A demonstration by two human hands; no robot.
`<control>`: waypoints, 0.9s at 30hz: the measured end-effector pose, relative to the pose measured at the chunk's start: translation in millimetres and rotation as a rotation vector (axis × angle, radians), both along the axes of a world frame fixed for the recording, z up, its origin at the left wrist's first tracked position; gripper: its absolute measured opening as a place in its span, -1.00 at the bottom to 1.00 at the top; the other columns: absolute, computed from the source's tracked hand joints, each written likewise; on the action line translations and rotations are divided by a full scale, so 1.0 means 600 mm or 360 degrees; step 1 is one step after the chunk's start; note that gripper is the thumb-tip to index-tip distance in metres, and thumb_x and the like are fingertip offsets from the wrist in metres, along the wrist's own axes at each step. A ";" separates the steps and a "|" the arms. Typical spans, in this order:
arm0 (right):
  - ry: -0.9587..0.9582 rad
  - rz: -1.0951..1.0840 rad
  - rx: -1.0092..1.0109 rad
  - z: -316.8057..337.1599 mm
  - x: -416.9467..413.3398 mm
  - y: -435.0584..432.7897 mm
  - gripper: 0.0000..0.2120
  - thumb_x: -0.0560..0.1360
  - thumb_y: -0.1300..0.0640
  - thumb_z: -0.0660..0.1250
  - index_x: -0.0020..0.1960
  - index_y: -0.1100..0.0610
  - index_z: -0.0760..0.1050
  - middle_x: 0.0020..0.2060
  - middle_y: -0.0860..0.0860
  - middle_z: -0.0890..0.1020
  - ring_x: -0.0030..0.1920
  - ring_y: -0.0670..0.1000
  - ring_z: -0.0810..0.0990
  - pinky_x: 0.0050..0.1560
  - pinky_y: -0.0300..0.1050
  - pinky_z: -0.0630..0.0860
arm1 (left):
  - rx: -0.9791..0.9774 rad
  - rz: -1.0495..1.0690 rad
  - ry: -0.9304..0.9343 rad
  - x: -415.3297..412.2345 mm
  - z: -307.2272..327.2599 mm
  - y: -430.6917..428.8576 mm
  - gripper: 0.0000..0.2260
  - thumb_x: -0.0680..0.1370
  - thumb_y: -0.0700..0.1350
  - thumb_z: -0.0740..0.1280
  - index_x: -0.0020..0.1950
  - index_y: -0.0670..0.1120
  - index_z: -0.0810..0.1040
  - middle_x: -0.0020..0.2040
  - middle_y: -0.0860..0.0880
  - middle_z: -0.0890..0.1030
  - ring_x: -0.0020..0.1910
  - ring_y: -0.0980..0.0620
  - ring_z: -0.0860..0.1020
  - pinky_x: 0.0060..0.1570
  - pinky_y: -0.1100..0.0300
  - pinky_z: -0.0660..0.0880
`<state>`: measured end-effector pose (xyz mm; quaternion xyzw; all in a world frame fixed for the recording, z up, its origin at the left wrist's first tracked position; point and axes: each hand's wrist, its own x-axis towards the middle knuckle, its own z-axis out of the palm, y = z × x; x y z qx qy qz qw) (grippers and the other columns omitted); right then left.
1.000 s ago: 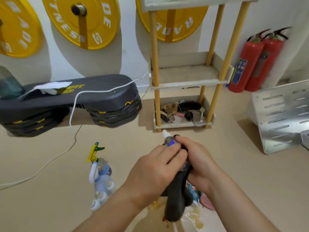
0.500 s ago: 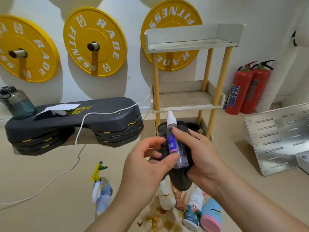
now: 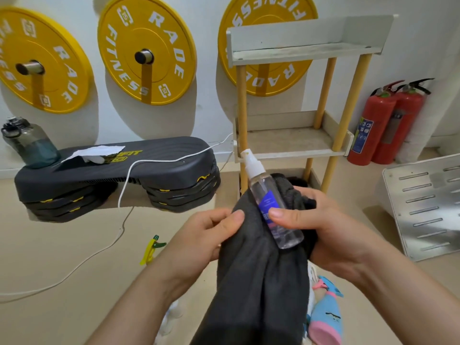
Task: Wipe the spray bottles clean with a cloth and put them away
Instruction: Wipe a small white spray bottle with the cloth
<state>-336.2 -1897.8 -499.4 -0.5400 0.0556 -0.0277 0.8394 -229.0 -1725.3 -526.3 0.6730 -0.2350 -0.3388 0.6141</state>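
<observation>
Before the shelf rack (image 3: 293, 152) we pinch the light, likely slippery spray bottle (image 3: 267, 195) mid-body in our right hand (image 3: 331, 227), our left hand (image 3: 201, 235) gripping the soft cloth (image 3: 258, 282).

Dark grey cloth (image 3: 258, 282), blue-labelled clear bottle (image 3: 271, 202)

Three yellow weight plates (image 3: 161, 28) hang on the white wall (image 3: 211, 120). Below them, on the beige floor (image 3: 62, 245), sits a dark step platform (image 3: 149, 168) with a water jug (image 3: 29, 143) on its left end. A wooden-post shelf rack (image 3: 293, 140) stands to its right, then two red fire extinguishers (image 3: 373, 125) and a slotted metal panel (image 3: 423, 207).
</observation>
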 end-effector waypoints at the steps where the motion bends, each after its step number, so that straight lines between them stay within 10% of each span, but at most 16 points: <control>1: 0.0028 -0.0022 -0.0068 -0.001 0.001 -0.005 -0.76 0.27 0.34 0.43 -0.06 0.26 0.68 -0.13 0.22 0.69 -0.14 0.13 0.70 -0.13 -0.12 0.64 | -0.0013 0.0051 -0.0018 0.001 -0.004 0.001 -0.68 0.44 0.09 0.45 0.02 -0.13 0.69 0.05 -0.20 0.69 0.07 -0.17 0.65 0.15 -0.13 0.53; 8: 0.0267 -0.0215 -0.1085 -0.012 -0.006 -0.009 -0.66 0.39 0.16 0.57 0.12 -0.06 0.62 -0.16 -0.12 0.72 -0.12 -0.08 0.70 -0.16 -0.15 0.63 | 0.0508 -0.0063 -0.0487 0.017 0.019 0.039 -0.76 0.41 0.06 0.49 -0.16 -0.11 0.65 -0.23 -0.11 0.70 -0.24 -0.06 0.64 -0.16 0.06 0.51; 12: 0.0193 -0.0412 -0.1261 -0.031 -0.004 0.001 -0.62 0.47 0.10 0.47 0.25 -0.10 0.53 -0.01 -0.14 0.65 0.00 -0.10 0.62 -0.14 -0.22 0.59 | 0.1110 0.0458 -0.1365 0.023 0.001 0.030 -0.67 0.45 0.24 0.41 -0.34 0.04 0.53 -0.40 0.03 0.56 -0.30 0.02 0.54 -0.31 0.09 0.40; 17: 0.0167 -0.0474 -0.1037 -0.044 0.001 0.003 -0.75 0.51 0.08 0.42 0.05 -0.24 0.48 -0.01 -0.24 0.60 0.00 -0.17 0.61 -0.12 -0.31 0.57 | 0.0988 0.0683 -0.1359 0.020 -0.027 0.015 -0.80 0.50 0.19 0.39 -0.16 0.10 0.51 -0.34 0.10 0.55 -0.25 0.08 0.52 -0.28 0.14 0.37; 22: 0.0118 -0.0532 -0.0978 -0.053 0.008 0.005 -0.81 0.54 0.06 0.40 0.04 -0.23 0.51 -0.07 -0.25 0.62 -0.07 -0.31 0.61 -0.23 -0.41 0.53 | 0.1763 0.0522 -0.2014 0.015 -0.028 0.010 -0.58 0.60 0.32 0.04 -0.20 0.01 0.35 -0.35 0.05 0.36 -0.27 0.01 0.39 -0.40 0.15 0.17; 25: 0.0138 -0.0635 -0.1020 -0.057 0.012 0.007 -0.75 0.55 0.07 0.39 0.17 -0.19 0.50 -0.02 -0.23 0.61 -0.05 -0.26 0.60 -0.18 -0.40 0.51 | 0.1579 0.0438 -0.1981 0.005 -0.017 0.003 -0.58 0.64 0.24 0.04 -0.26 -0.03 0.25 -0.35 0.06 0.35 -0.28 0.02 0.38 -0.35 0.12 0.22; 27: 0.0139 -0.0705 -0.1019 -0.061 0.013 0.008 -0.75 0.56 0.10 0.38 0.17 -0.18 0.48 0.00 -0.22 0.61 -0.03 -0.22 0.59 -0.11 -0.38 0.49 | 0.0935 0.0447 -0.1421 0.010 -0.010 0.008 -0.59 0.63 0.15 0.17 -0.30 -0.09 0.37 -0.37 0.04 0.44 -0.29 -0.01 0.44 -0.28 0.08 0.35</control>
